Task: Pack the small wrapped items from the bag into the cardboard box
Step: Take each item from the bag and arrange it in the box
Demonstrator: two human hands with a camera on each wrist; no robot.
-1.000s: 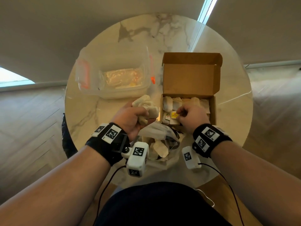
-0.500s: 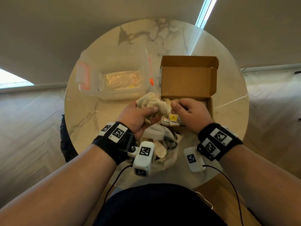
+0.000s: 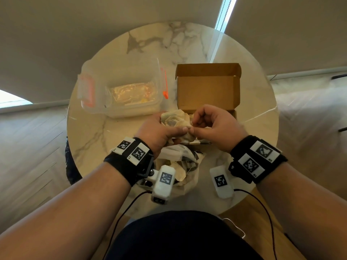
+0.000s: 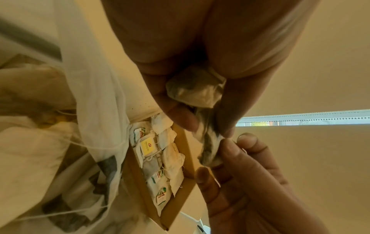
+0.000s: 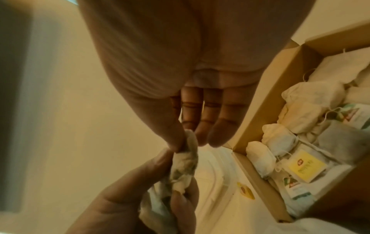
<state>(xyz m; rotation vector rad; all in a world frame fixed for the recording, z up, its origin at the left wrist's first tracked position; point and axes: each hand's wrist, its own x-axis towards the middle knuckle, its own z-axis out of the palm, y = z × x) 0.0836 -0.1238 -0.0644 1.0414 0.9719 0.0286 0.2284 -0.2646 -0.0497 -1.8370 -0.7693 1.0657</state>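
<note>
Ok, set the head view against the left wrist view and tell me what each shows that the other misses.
Head view only: the whole round marble table, the clear plastic container left of the box, and the box's raised lid.

Left wrist view only: the inside of the cardboard box, lined with wrapped tea bags, one with a yellow tag.

Both: the left hand holding a bunch of wrapped items, the right hand pinching one of them, and the white bag nearby.

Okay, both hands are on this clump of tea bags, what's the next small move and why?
Probably pull one bag free with the right hand: it pinches the tip of a tea bag while the left hand grips the clump beside the open cardboard box.
</note>
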